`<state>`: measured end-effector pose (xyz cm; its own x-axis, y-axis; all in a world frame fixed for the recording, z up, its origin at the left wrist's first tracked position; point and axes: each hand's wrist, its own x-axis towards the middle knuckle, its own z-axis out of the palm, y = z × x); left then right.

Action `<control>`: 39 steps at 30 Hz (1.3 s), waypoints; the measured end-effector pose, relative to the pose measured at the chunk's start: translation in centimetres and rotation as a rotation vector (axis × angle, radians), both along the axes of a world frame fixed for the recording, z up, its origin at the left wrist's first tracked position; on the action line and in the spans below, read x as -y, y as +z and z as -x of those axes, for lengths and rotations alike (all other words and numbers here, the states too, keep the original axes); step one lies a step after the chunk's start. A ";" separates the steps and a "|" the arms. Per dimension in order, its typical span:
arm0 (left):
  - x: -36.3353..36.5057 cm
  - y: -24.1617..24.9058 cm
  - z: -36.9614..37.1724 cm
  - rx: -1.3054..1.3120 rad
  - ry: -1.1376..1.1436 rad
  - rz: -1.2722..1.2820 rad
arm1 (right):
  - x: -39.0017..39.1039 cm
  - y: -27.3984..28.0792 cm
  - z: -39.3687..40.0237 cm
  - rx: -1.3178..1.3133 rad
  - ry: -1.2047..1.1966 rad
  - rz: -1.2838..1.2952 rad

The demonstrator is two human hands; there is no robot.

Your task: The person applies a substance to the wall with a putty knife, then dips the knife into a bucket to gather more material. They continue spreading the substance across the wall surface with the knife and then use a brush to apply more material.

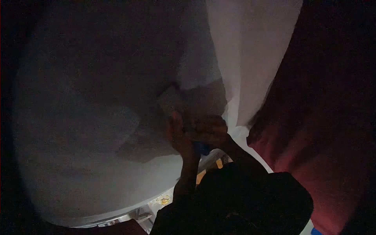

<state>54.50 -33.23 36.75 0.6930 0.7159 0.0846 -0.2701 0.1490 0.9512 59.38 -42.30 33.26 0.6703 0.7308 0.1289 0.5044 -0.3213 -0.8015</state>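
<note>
Both hands (197,133) raised together; fingers (176,129) curled

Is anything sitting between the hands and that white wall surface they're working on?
Nothing visible does. Both hands, left hand and right hand, are raised together against the white surface, with a small blue object showing just below them. The picture is too dark to tell which hand holds it.

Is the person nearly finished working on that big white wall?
Hard to tell in this dim picture. Both hands, left hand and right hand, are raised together against the white wall, holding something with a blue part; what it is cannot be made out. A darker patch lies just beside the hands. Whether that is wet, finished work or only shadow cannot be told.
</note>
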 end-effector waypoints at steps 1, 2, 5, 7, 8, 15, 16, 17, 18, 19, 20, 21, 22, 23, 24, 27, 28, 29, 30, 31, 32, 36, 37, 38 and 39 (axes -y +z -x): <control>0.0 -0.7 -0.1 -0.032 0.006 -0.104 | 0.2 -0.2 0.0 -0.001 -0.003 -0.009; 0.0 -2.4 -0.1 -0.060 0.012 -0.208 | 0.4 -0.5 0.0 -0.004 -0.010 -0.024; -0.2 -10.2 -0.7 -0.090 -0.032 -0.371 | 1.0 -1.7 0.4 -0.012 -0.027 -0.063; -0.4 -14.6 -1.1 -0.164 -0.114 -0.323 | 1.3 -2.4 0.8 -0.022 -0.042 -0.089; -0.4 -16.8 -1.3 -0.215 -0.155 -0.289 | 1.5 -2.7 0.9 -0.026 -0.052 -0.102; 0.9 -28.4 0.8 -0.432 -0.405 -0.014 | 4.2 -6.7 3.5 -0.115 -0.119 -0.183; 0.9 -29.9 1.3 -0.446 -0.445 0.055 | 4.5 -7.4 3.8 -0.132 -0.125 -0.188; 0.9 -31.2 1.8 -0.452 -0.474 0.126 | 4.8 -8.1 4.3 -0.153 -0.128 -0.186; 0.8 -32.2 2.6 -0.445 -0.502 0.205 | 5.1 -8.7 4.8 -0.174 -0.127 -0.182; 0.6 -33.3 3.3 -0.431 -0.529 0.288 | 5.3 -9.5 5.2 -0.198 -0.126 -0.170; 0.4 -34.2 4.3 -0.415 -0.550 0.374 | 5.3 -10.0 5.8 -0.215 -0.117 -0.158; 0.2 -35.1 5.2 -0.375 -0.571 0.471 | 5.2 -10.6 6.6 -0.231 -0.103 -0.140; -0.1 -35.5 6.3 -0.303 -0.599 0.569 | 4.9 -10.8 7.5 -0.241 -0.082 -0.122; -0.2 -35.8 7.4 -0.216 -0.619 0.669 | 4.6 -11.1 8.4 -0.249 -0.058 -0.103; -0.7 -36.5 8.2 -0.121 -0.672 0.779 | 4.3 -11.3 9.2 -0.257 -0.033 -0.087; -1.4 -35.5 11.6 -0.004 -0.616 0.645 | 3.7 -12.2 11.3 -0.268 0.055 -0.035; -1.3 -33.7 12.9 0.007 -0.562 0.543 | 3.5 -12.4 12.2 -0.267 0.092 -0.015; -1.3 -31.8 14.9 -0.174 -0.371 0.268 | 3.2 -12.7 13.1 -0.268 0.137 0.015; -1.7 -30.5 16.7 -0.268 -0.253 0.228 | 2.6 -12.8 14.0 -0.262 0.177 0.030; -2.1 -29.9 18.6 -0.368 -0.138 0.195 | 2.1 -13.1 15.0 -0.264 0.224 0.062; -2.6 -29.3 20.7 -0.368 -0.098 0.391 | 1.4 -13.4 16.1 -0.259 0.276 0.092; -1.9 -34.1 31.5 -0.107 0.102 0.534 | -0.6 -15.1 20.7 -0.238 0.536 0.224; -0.6 -31.8 33.4 -0.094 0.182 0.625 | -1.2 -12.8 22.5 -0.277 0.597 0.355; 0.9 -30.8 35.1 -0.100 0.244 0.645 | -0.5 -13.5 24.1 -0.248 0.608 0.371; 1.6 -31.6 37.0 -0.134 0.273 0.590 | -0.7 -14.5 25.8 -0.219 0.620 0.390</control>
